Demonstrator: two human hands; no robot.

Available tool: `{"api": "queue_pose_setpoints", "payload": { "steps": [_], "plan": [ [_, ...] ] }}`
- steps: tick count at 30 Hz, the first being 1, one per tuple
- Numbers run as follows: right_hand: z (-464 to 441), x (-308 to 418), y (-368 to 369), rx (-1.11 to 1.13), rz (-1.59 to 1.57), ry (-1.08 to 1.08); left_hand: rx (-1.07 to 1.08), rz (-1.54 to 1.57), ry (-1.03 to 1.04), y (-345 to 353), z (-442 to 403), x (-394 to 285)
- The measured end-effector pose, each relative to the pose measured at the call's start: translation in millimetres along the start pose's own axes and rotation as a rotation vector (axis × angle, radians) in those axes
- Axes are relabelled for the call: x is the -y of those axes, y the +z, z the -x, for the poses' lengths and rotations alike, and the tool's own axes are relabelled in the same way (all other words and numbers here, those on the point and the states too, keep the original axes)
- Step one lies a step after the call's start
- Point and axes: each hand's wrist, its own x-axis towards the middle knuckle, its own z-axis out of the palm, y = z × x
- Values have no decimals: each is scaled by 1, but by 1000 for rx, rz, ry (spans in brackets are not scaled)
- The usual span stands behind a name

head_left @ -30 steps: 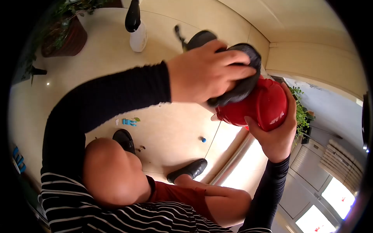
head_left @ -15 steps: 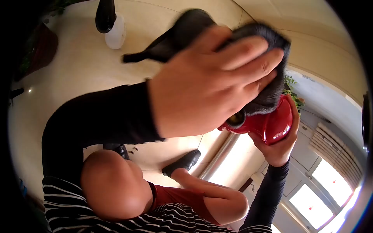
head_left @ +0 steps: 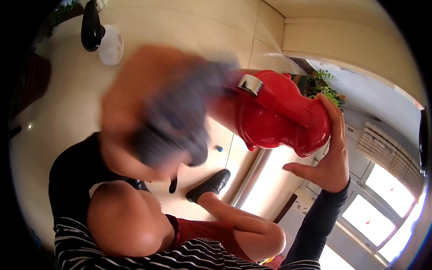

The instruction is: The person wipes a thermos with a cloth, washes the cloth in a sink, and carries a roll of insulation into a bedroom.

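At ten o'clock the left hand point(head_left: 131, 103), blurred, clutches a dark cloth point(head_left: 180, 119); whether it touches the red object point(head_left: 272, 114) at two o'clock, I can't tell. At three, the right hand point(head_left: 330, 162) braces that object, thumb spread wide. This looks like wiping; another stroke calls for steady support.

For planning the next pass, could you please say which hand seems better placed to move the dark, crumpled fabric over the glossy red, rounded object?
Probably left: the left hand holds the fabric, while the right hand lies against one end of the object.
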Motion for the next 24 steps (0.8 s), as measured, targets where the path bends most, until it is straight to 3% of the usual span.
{"api": "queue_pose_setpoints", "payload": {
  "steps": [3,5,7,10,13,15,17,20,21,22,23,24],
  "plan": [
    [0,22,22,-155,-69,182,3,384,-459,-41,1,22],
    [-3,16,36,-258,-83,184,246,-153,-225,-41,-8,34],
    [-5,8,40,-292,-52,126,305,127,-162,6,-38,38],
    [-7,-4,34,-290,10,-38,340,101,23,53,-35,41],
    [-8,-17,32,-309,25,-142,219,288,-32,62,-2,59],
    [-5,-24,32,-309,20,-184,300,803,-682,65,23,67],
    [-6,-30,32,-310,11,-222,252,892,-972,65,48,88],
    [-6,-29,31,-296,32,-229,287,905,-998,62,50,89],
    [-6,-28,31,-293,44,-233,272,742,-667,73,52,82],
    [-6,-28,30,-289,54,-235,147,703,-772,76,38,47],
    [-6,-27,30,-286,63,-238,-20,563,-608,91,35,36],
    [-7,-30,30,-279,47,-243,71,455,-510,78,16,19]
  ]
}}
